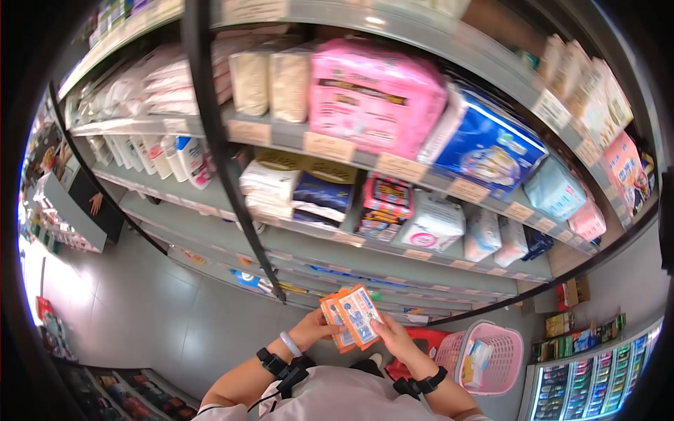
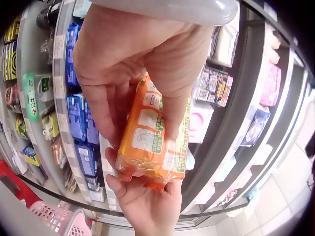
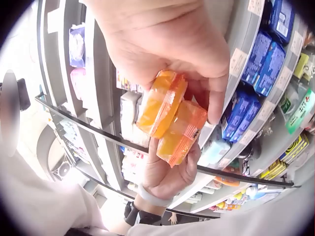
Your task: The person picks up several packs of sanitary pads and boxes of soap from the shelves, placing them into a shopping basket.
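Two flat orange packets (image 1: 359, 316) with white printed faces are held side by side in front of the body. My left hand (image 1: 310, 331) grips them from the left, and my right hand (image 1: 399, 339) from the right, its thumb on the printed face. In the left wrist view the left hand (image 2: 142, 59) has its thumb across an orange packet (image 2: 147, 135), with the right hand (image 2: 150, 204) beneath. The right wrist view shows the sealed ends of two orange packets (image 3: 162, 105) within the right hand (image 3: 167, 44); the left hand (image 3: 170, 177) touches them from below.
Shelves ahead carry a pink package (image 1: 375, 98), a blue package (image 1: 484, 144) and several smaller packs. A pink basket (image 1: 511, 354) with items inside stands on the floor at the right, beside a red object (image 1: 421, 344). A lit display case (image 1: 597, 379) is at the lower right.
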Demonstrator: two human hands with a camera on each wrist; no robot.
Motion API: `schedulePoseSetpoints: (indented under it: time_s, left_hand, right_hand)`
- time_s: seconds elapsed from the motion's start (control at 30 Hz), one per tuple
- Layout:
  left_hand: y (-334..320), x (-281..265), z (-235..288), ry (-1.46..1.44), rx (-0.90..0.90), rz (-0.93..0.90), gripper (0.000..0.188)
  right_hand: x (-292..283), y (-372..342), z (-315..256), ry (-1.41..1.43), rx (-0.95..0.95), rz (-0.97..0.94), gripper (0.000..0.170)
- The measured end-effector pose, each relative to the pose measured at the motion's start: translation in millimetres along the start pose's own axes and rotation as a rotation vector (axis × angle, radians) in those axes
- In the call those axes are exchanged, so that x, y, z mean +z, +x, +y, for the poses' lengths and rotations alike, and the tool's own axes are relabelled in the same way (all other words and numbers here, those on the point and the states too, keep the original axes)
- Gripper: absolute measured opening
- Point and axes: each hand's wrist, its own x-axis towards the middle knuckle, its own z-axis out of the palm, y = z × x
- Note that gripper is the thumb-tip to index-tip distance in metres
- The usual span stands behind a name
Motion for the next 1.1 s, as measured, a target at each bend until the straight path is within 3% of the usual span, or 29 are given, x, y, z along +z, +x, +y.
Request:
schedulePoseSetpoints:
  time_s: [0.17, 0.23, 0.3, 0.37, 0.47, 0.53, 0.67, 0.87, 0.97, 1.1]
  left_hand:
    - [-50, -68, -10, -0.095, -0.039, 0.217, 0.042]
    - [-69, -89, -10, -0.105, -0.018, 0.24, 0.042]
    - [-84, -105, -14, -0.113, 0.006, 0.368, 0.043]
    - [-93, -115, -15, -0.126, -0.006, 0.415, 0.043]
    - [-103, -122, -23, -0.219, 0.08, 0.462, 0.044]
    - [-108, -127, -27, -0.253, 0.13, 0.5, 0.043]
    - [-118, -136, -30, -0.276, 0.135, 0.543, 0.043]
    - [-126, -145, -26, -0.299, 0.149, 0.568, 0.046]
    - [-122, -148, -25, -0.301, 0.147, 0.535, 0.046]
    - [-109, -146, -13, -0.319, 0.168, 0.464, 0.045]
  right_hand:
    - [32, 42, -27, 0.113, 0.039, 0.083, 0.036]
    - [44, 68, -43, 0.159, -0.01, 0.114, 0.035]
    - [55, 95, -65, 0.02, -0.097, 0.118, 0.035]
    - [61, 136, -63, 0.0, -0.163, 0.049, 0.04]
    - [76, 186, -71, -0.163, -0.271, -0.005, 0.04]
    - [88, 207, -81, -0.76, -0.185, 0.092, 0.042]
    - [108, 222, -86, -0.762, -0.192, 0.015, 0.044]
    - [120, 231, -78, -0.77, -0.321, 0.103, 0.04]
    - [120, 230, -86, -0.799, -0.23, 0.036, 0.041]
    - [121, 214, -92, -0.827, -0.347, 0.098, 0.048]
